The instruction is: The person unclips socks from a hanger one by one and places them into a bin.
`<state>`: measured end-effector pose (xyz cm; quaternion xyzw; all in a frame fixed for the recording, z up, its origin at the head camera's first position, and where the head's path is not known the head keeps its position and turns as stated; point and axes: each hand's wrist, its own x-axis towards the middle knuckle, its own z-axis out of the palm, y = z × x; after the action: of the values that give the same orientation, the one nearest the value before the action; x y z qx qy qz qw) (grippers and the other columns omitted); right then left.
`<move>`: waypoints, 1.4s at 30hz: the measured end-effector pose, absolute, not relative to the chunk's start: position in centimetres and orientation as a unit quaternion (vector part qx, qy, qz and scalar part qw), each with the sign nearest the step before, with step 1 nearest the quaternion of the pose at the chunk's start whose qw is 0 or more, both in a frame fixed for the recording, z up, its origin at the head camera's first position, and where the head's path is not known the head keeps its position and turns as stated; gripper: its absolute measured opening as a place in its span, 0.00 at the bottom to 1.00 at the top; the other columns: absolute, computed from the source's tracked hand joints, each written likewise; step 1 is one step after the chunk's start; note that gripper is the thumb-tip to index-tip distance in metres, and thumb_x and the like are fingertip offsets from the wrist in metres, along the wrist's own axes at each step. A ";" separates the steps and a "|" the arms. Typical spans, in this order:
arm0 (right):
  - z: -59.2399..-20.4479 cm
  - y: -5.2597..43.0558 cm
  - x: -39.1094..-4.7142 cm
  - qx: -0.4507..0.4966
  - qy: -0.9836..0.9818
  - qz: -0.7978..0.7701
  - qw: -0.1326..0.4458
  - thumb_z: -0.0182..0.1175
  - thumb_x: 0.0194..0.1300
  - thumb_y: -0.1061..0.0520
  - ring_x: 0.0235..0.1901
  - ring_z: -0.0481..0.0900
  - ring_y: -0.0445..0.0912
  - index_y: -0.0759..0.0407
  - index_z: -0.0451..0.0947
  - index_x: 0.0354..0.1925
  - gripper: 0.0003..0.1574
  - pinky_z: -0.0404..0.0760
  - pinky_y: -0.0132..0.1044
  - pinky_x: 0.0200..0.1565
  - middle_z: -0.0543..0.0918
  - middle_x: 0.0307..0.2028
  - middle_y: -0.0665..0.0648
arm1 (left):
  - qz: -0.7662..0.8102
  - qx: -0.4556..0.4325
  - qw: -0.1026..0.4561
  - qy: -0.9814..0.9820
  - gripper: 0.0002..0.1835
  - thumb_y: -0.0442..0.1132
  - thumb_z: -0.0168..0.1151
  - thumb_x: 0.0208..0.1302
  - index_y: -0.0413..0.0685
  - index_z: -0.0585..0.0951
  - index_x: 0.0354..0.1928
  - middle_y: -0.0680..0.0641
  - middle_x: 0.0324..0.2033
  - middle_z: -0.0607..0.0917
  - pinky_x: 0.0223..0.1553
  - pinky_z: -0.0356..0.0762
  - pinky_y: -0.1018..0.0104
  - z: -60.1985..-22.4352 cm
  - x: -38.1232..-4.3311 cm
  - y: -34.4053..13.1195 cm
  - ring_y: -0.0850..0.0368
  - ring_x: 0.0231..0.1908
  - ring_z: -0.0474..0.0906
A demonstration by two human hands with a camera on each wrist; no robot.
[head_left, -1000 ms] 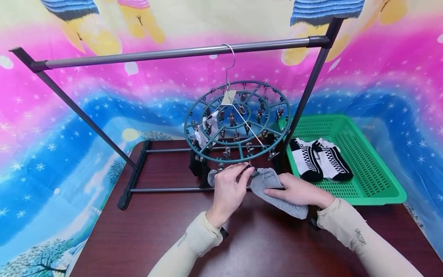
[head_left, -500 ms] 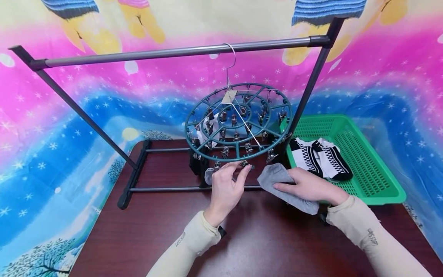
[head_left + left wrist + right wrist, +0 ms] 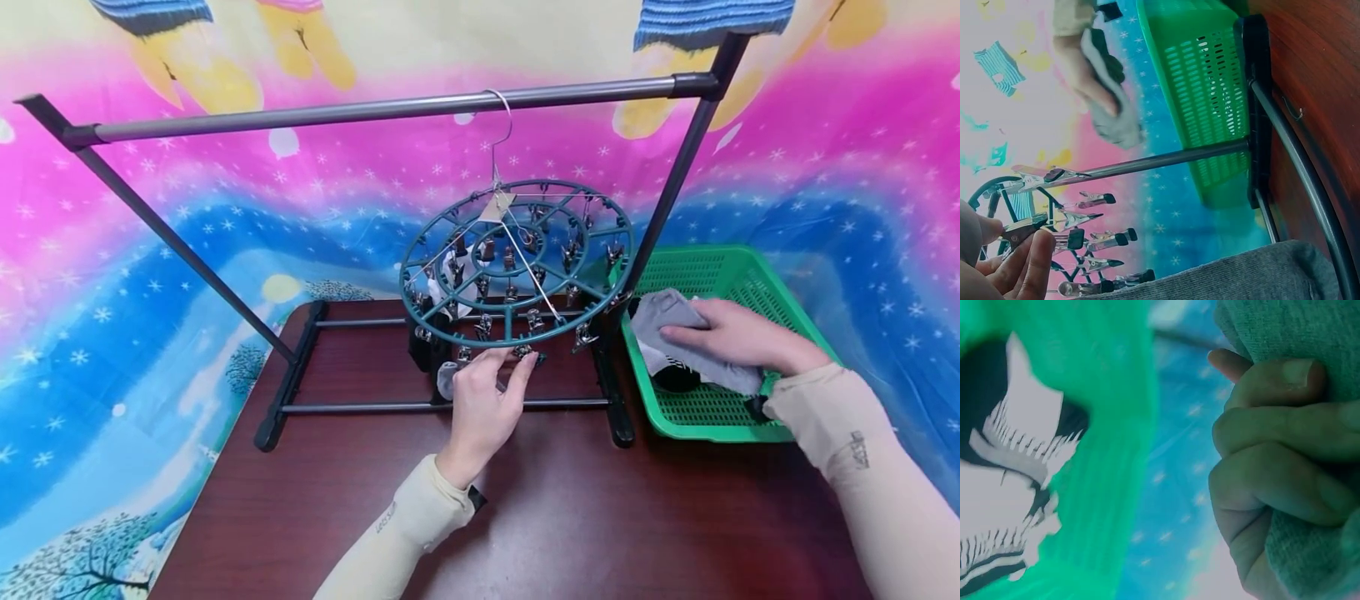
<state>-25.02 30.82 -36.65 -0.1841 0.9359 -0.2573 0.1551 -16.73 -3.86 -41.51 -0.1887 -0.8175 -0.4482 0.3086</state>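
Note:
In the head view my left hand (image 3: 483,404) is at the front rim of a round green clip hanger (image 3: 517,337). Its thumb and fingers pinch a metal clip (image 3: 1022,230), seen up close in the left wrist view. My right hand (image 3: 738,333) grips a grey sock (image 3: 671,321) over the green basket (image 3: 720,432). The fingers curl into the cloth in the right wrist view. Below it, black and white patterned socks (image 3: 1019,462) lie in the basket, partly covered in the head view. Another grey sock (image 3: 1247,272) hangs from the hanger beside my left hand.
The hanger hooks over the bar (image 3: 375,111) of a dark metal rack standing on a brown table (image 3: 570,517). A white sock (image 3: 455,287) and a black sock (image 3: 422,346) hang at its left. A patterned cloth (image 3: 187,292) lines the back and sides.
My right hand has pulled the grey sock away from the clip and carried it right, over the basket. The left hand stays at the clip, now without the sock.

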 end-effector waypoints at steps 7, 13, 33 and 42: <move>-39.0 32.9 -30.1 -0.164 0.934 -0.238 0.208 0.53 0.79 0.40 0.34 0.77 0.49 0.60 0.76 0.55 0.25 0.74 0.44 0.43 0.79 0.36 0.58 | -0.451 -0.193 0.304 -0.817 0.11 0.44 0.67 0.72 0.44 0.88 0.44 0.47 0.36 0.91 0.32 0.85 0.61 -41.6 -16.7 -3.9 0.57 0.35 0.89; -40.9 33.6 -33.1 -0.156 0.934 -0.216 0.237 0.54 0.79 0.42 0.63 0.74 0.70 0.68 0.60 0.76 0.43 0.75 0.63 0.58 0.71 0.68 0.77 | -0.450 -0.198 0.312 -0.813 0.09 0.43 0.67 0.71 0.44 0.88 0.44 0.47 0.35 0.91 0.32 0.85 0.60 -41.4 -16.7 -4.0 0.56 0.35 0.89; -41.3 35.6 -35.8 -0.137 0.941 -0.185 0.250 0.61 0.65 0.64 0.69 0.57 0.81 0.62 0.45 0.82 0.55 0.69 0.74 0.62 0.54 0.73 0.84 | -0.439 -0.187 0.319 -0.818 0.09 0.42 0.69 0.70 0.43 0.86 0.39 0.46 0.34 0.91 0.39 0.87 0.65 -41.7 -16.8 -4.6 0.56 0.36 0.90; -41.9 37.2 -36.5 -0.115 0.966 -0.156 0.170 0.58 0.64 0.66 0.57 0.75 0.74 0.64 0.61 0.76 0.43 0.81 0.65 0.48 0.73 0.61 0.82 | -0.440 -0.187 0.320 -0.818 0.09 0.43 0.68 0.70 0.44 0.87 0.42 0.47 0.36 0.91 0.37 0.86 0.64 -41.8 -16.8 -4.6 0.57 0.37 0.89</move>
<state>-36.51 37.15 -41.88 -0.1149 0.9661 -0.1564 0.1701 -16.84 -4.57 -41.79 -0.1875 -0.8182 -0.4397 0.3197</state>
